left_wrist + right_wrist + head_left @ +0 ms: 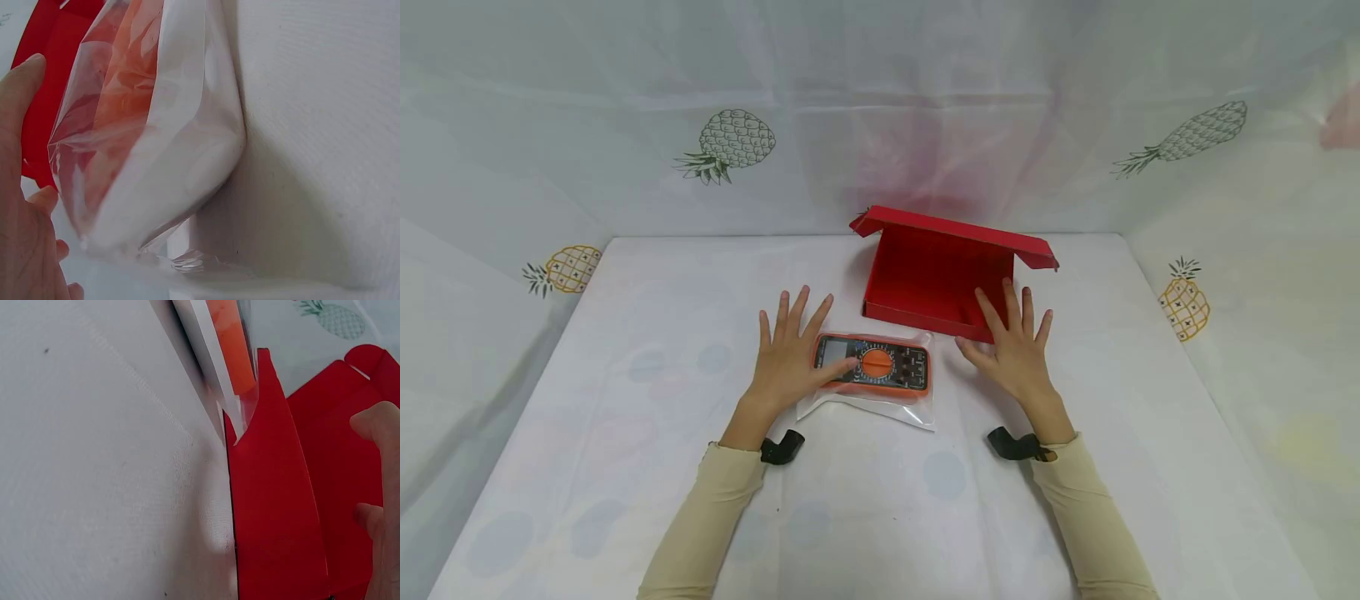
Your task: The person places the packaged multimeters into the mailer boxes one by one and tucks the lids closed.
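Observation:
An orange and black multimeter (pixel 895 379) lies in a clear plastic bag (pixel 880 408) on the table. Beside its left end is my left hand (pixel 786 358), fingers spread, the thumb reaching over the meter's face; whether the thumb touches the bag I cannot tell. Behind the meter stands a red cardboard box (pixel 932 279), lid raised at the back and nothing visible inside. My right hand (pixel 1011 358) is spread at the box's front right corner, its fingers over the front wall. In the right wrist view the red box (pixel 275 506) fills the middle, near the bagged meter's orange edge (pixel 228 344).
A white cloth with faint spots covers the table (pixel 625 467). Behind it hangs a pale curtain (pixel 925 100) printed with pineapples. Dark bands sit on both wrists, at the ends of the beige sleeves (pixel 707 517).

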`<action>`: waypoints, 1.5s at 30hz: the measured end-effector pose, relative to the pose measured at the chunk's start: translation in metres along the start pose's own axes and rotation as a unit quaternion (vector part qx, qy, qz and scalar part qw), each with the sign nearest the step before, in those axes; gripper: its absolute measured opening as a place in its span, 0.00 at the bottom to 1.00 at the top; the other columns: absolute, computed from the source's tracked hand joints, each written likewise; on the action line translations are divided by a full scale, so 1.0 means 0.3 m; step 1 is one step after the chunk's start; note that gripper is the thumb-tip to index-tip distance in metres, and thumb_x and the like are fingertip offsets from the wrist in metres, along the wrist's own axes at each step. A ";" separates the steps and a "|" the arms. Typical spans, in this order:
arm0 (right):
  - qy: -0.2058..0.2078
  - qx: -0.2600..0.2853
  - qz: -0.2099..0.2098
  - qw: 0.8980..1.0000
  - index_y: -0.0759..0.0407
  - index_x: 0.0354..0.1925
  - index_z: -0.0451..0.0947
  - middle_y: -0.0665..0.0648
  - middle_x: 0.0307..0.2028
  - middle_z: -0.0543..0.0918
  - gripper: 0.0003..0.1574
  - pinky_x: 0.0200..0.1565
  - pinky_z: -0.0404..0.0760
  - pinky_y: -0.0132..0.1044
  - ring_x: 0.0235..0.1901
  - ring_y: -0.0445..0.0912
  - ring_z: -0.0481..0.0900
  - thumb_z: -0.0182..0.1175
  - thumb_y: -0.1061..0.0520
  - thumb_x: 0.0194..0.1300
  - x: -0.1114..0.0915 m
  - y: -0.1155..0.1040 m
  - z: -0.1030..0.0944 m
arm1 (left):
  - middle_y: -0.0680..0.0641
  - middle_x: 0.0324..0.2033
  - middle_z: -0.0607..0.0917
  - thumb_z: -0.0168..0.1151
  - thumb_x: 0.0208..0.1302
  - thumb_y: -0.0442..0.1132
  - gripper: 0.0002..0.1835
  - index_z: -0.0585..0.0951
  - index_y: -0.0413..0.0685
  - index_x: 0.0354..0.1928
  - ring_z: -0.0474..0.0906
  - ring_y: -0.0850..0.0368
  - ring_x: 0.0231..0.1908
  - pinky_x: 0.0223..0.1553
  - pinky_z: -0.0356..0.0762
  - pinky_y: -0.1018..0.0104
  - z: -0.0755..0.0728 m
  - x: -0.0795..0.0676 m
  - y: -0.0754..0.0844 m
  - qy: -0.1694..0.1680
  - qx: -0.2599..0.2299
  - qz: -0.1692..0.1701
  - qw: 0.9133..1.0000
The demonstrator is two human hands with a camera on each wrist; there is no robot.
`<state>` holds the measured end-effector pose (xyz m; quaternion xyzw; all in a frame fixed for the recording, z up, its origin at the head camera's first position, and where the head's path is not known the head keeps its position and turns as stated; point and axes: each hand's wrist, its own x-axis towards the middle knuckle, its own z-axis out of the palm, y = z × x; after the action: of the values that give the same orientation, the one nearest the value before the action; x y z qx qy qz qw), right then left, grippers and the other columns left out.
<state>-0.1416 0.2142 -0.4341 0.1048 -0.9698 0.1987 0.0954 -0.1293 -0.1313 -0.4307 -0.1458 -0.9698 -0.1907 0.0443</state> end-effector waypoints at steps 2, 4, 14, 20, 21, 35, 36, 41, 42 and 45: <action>-0.001 0.000 0.002 1.000 0.46 0.76 0.51 0.62 0.77 0.39 0.54 0.66 0.27 0.71 0.74 0.64 0.32 0.59 0.36 0.58 0.000 0.005 -0.001 | 0.45 0.77 0.40 0.59 0.54 0.71 0.54 0.48 0.63 0.77 0.28 0.42 0.75 0.69 0.25 0.35 0.001 0.000 0.003 -0.001 -0.006 0.002 1.000; -0.002 0.000 0.004 1.000 0.46 0.76 0.51 0.62 0.77 0.39 0.54 0.66 0.27 0.71 0.74 0.64 0.32 0.60 0.36 0.58 0.001 0.009 -0.003 | 0.45 0.77 0.41 0.60 0.54 0.70 0.53 0.49 0.62 0.77 0.29 0.41 0.75 0.70 0.26 0.36 0.003 0.001 0.006 -0.002 -0.012 0.002 1.000; -0.011 0.011 0.009 1.000 0.47 0.76 0.51 0.62 0.77 0.38 0.54 0.67 0.28 0.70 0.74 0.62 0.30 0.59 0.36 0.58 0.000 0.034 -0.003 | 0.45 0.77 0.43 0.60 0.52 0.72 0.55 0.49 0.64 0.77 0.33 0.41 0.75 0.70 0.27 0.36 0.011 0.003 0.027 -0.037 -0.022 -0.008 0.999; -0.016 0.013 0.010 1.000 0.49 0.76 0.52 0.63 0.76 0.40 0.53 0.67 0.31 0.71 0.74 0.63 0.32 0.60 0.37 0.58 0.004 0.039 -0.006 | 0.45 0.77 0.42 0.60 0.52 0.72 0.55 0.47 0.65 0.77 0.35 0.41 0.75 0.71 0.30 0.36 0.023 0.004 0.025 -0.048 -0.022 -0.006 0.999; -0.016 0.014 0.011 1.000 0.49 0.76 0.52 0.63 0.76 0.40 0.53 0.67 0.32 0.71 0.74 0.64 0.33 0.60 0.37 0.58 0.004 0.040 -0.005 | 0.45 0.77 0.43 0.60 0.52 0.72 0.55 0.47 0.65 0.77 0.36 0.40 0.75 0.71 0.30 0.36 0.025 0.004 0.024 -0.049 -0.024 -0.005 0.998; -0.019 0.096 0.031 0.995 0.55 0.76 0.50 0.64 0.77 0.38 0.41 0.60 0.61 0.72 0.73 0.66 0.37 0.47 0.42 0.73 0.007 0.071 0.017 | 0.47 0.77 0.40 0.65 0.50 0.70 0.54 0.54 0.62 0.76 0.29 0.41 0.75 0.71 0.44 0.39 0.044 0.002 0.023 -0.091 -0.055 0.023 0.994; -0.021 0.105 0.037 0.994 0.55 0.76 0.49 0.64 0.77 0.37 0.41 0.59 0.62 0.72 0.74 0.66 0.37 0.45 0.42 0.74 0.007 0.073 0.020 | 0.48 0.77 0.40 0.66 0.50 0.70 0.54 0.54 0.63 0.76 0.28 0.42 0.75 0.71 0.46 0.39 0.046 0.000 0.024 -0.095 -0.060 0.022 0.993; -0.032 0.144 0.048 0.988 0.55 0.77 0.44 0.65 0.76 0.36 0.42 0.61 0.60 0.72 0.74 0.64 0.39 0.42 0.39 0.75 0.006 0.087 0.033 | 0.50 0.77 0.41 0.67 0.47 0.71 0.55 0.56 0.64 0.76 0.28 0.46 0.76 0.71 0.47 0.41 0.058 0.002 0.024 -0.099 -0.073 0.024 0.992; -0.034 0.150 0.049 0.987 0.54 0.77 0.43 0.65 0.76 0.36 0.43 0.61 0.59 0.72 0.74 0.63 0.39 0.41 0.38 0.74 0.006 0.089 0.036 | 0.50 0.77 0.42 0.67 0.47 0.71 0.55 0.57 0.64 0.75 0.28 0.46 0.76 0.72 0.45 0.42 0.060 0.003 0.024 -0.098 -0.075 0.027 0.992; -0.035 0.172 0.046 0.984 0.54 0.78 0.40 0.66 0.76 0.36 0.45 0.62 0.56 0.72 0.74 0.64 0.40 0.39 0.36 0.74 0.009 0.097 0.043 | 0.51 0.77 0.45 0.68 0.46 0.70 0.54 0.59 0.62 0.75 0.28 0.49 0.76 0.73 0.42 0.43 0.062 0.005 0.023 -0.099 -0.081 0.039 0.991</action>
<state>-0.1529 0.2346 -0.4558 0.0821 -0.9278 0.3625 0.0331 -0.1292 -0.1176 -0.4453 -0.2045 -0.9443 -0.2516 -0.0563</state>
